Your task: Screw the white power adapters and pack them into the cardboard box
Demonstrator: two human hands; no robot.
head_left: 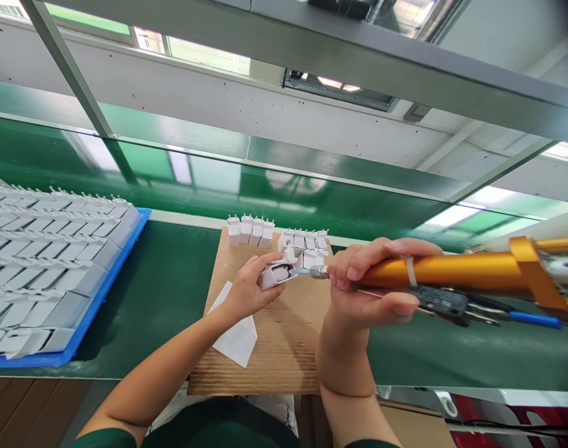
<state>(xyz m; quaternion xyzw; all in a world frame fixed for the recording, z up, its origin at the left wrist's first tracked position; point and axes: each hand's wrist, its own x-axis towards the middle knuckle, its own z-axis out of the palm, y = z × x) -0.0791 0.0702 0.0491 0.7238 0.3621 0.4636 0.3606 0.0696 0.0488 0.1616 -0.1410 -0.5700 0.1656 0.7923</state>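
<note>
Over the cardboard sheet (pixel 284 348), my left hand (pixel 249 289) grips a small white plastic housing (pixel 275 275) between thumb and fingers, its open side showing a dark inside. My right hand (pixel 365 280) is wrapped round an orange cylindrical tool (pixel 465 275) with a black switch (pixel 440 302) under it. The tool's metal nozzle and pale blue tip (pixel 305 271) point left and reach the housing's opening; whether they touch it is too small to tell. Behind the housing, several white units with prongs (pixel 256 230) stand in two groups.
A blue tray (pixel 104 283) at the left holds many white units in rows. A white paper piece (pixel 239 342) lies on the cardboard, under my left forearm. The green table (pixel 157 280) has a raised rail along its back edge. Metal frame bars cross above.
</note>
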